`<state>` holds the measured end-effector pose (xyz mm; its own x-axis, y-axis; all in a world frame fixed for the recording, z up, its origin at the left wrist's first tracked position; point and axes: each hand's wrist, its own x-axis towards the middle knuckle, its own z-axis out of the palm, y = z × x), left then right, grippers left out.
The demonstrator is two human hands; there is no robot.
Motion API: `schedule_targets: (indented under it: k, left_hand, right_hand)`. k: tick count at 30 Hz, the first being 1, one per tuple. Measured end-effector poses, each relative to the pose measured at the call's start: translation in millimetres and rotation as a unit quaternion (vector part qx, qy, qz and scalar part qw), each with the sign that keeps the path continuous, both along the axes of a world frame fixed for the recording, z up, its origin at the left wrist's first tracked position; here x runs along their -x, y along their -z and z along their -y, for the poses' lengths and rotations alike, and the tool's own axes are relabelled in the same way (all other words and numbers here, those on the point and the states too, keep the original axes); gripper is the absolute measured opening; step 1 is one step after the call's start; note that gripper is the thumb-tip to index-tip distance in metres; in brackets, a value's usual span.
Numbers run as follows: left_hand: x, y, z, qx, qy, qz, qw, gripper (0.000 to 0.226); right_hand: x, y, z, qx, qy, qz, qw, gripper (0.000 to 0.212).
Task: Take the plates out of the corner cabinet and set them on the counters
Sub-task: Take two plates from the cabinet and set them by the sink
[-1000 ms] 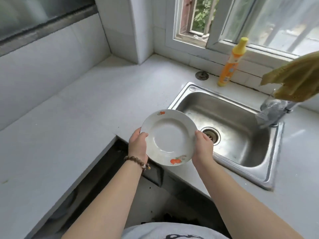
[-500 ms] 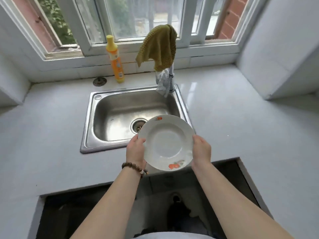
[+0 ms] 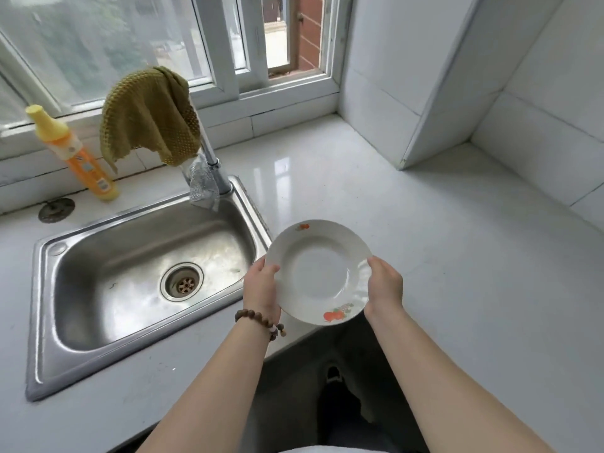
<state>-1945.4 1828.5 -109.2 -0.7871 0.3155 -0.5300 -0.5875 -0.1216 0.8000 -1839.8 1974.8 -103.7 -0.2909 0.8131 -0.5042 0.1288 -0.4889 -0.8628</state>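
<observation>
A white plate (image 3: 318, 271) with small orange fruit prints on its rim is held in the air, just right of the sink and over the front edge of the white counter (image 3: 441, 256). My left hand (image 3: 261, 287) grips its left rim and my right hand (image 3: 384, 286) grips its right rim. The plate is roughly level, tilted slightly toward me. The corner cabinet is not in sight.
A steel sink (image 3: 137, 276) lies at the left, its tap (image 3: 212, 165) draped with a green cloth (image 3: 148, 114). An orange bottle (image 3: 78, 155) and a drain stopper (image 3: 56, 209) stand behind it. White tiled walls (image 3: 539, 93) close the right corner. A dark floor gap (image 3: 330, 387) is below.
My view has swung to the right, from the left counter past the sink to the right counter. The plate has travelled with both hands, from over the sink's left edge to its right side.
</observation>
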Motion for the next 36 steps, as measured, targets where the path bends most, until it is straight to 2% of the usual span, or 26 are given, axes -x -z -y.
schedule_targets:
  k: [2,5,9,15,21,27,31,36]
  left_hand:
    - [9,1,-21,-0.001,-0.001,-0.001,1.000,0.031]
    - [29,2,-52,-0.005,-0.022,0.005,1.000,0.034]
    - [58,-1,-87,-0.006,-0.065,0.003,0.998,0.031]
    - [106,-7,-120,-0.021,-0.110,-0.007,0.994,0.036]
    - [159,-3,-138,-0.001,-0.133,0.000,0.991,0.023]
    - [206,16,-146,-0.009,-0.177,0.011,0.984,0.016]
    - [230,31,-147,-0.023,-0.200,0.047,0.978,0.017]
    - [250,42,-152,-0.052,-0.207,0.047,0.976,0.017]
  right_hand:
    - [12,3,-22,0.001,0.003,-0.007,1.000,0.022]
    - [36,5,-57,0.003,-0.001,-0.014,1.000,0.014]
    - [78,5,-102,0.001,-0.037,-0.012,0.999,0.023]
    - [142,0,-147,0.018,-0.099,-0.038,0.994,0.015]
    - [201,6,-172,0.026,-0.140,-0.048,0.989,0.023]
    - [257,22,-188,0.033,-0.181,-0.052,0.982,0.014]
    - [285,32,-189,0.043,-0.198,-0.052,0.978,0.029]
    - [310,46,-193,0.046,-0.205,-0.042,0.977,0.020]
